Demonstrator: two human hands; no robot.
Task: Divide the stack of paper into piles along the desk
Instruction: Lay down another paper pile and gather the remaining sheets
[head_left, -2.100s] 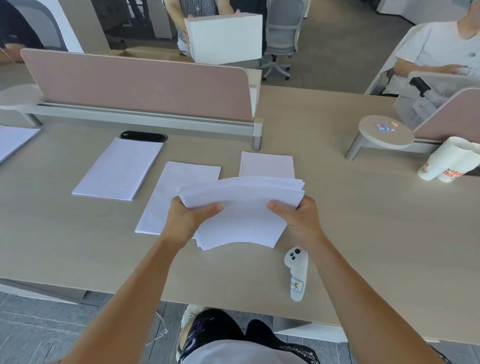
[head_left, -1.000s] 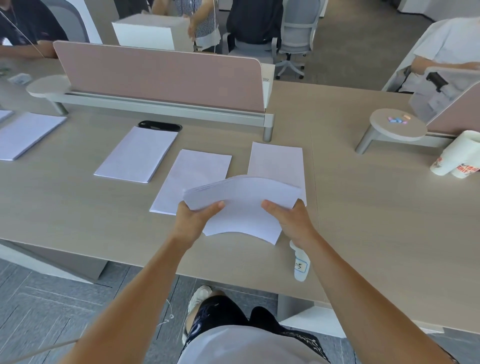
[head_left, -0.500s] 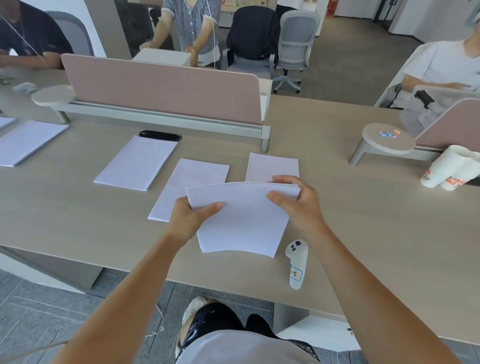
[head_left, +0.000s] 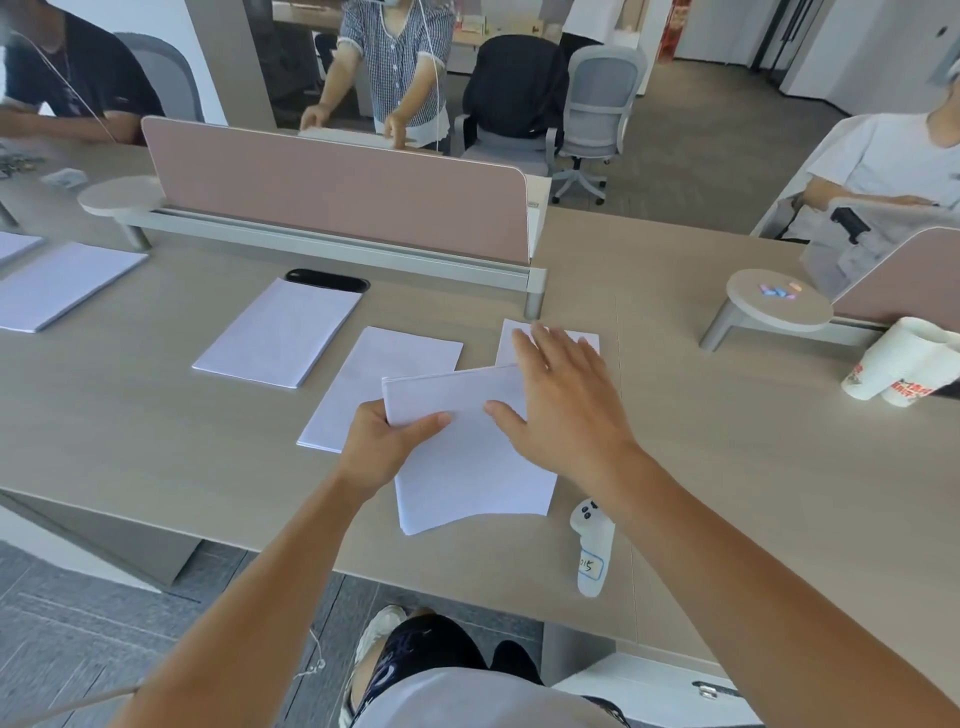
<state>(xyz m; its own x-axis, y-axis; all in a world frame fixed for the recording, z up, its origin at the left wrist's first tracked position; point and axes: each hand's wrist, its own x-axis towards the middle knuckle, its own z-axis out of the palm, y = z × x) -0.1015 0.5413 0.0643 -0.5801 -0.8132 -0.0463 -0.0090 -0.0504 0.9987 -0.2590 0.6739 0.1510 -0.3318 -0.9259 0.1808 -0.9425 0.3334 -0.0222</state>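
Observation:
My left hand (head_left: 382, 441) grips the left edge of a stack of white paper (head_left: 467, 467), held just above the desk (head_left: 727, 467). My right hand (head_left: 566, 405) hovers over the stack's right side with its fingers spread flat, holding nothing. Under its fingertips lies a small pile of paper (head_left: 587, 343). Left of that lies a second pile (head_left: 384, 374), partly covered by the held stack. A third pile (head_left: 280, 332) lies further left, and another pile (head_left: 57, 286) near the desk's left end.
A white controller (head_left: 592, 551) lies near the front edge, right of the stack. A pink divider (head_left: 337, 192) runs along the back, with a black oval object (head_left: 327, 280) before it. Paper cups (head_left: 898, 364) lie far right. People sit around the desks.
My right hand has let go of the stack's right edge and moved forward, opening flat above it. The left hand keeps its grip, and the stack now sags less.

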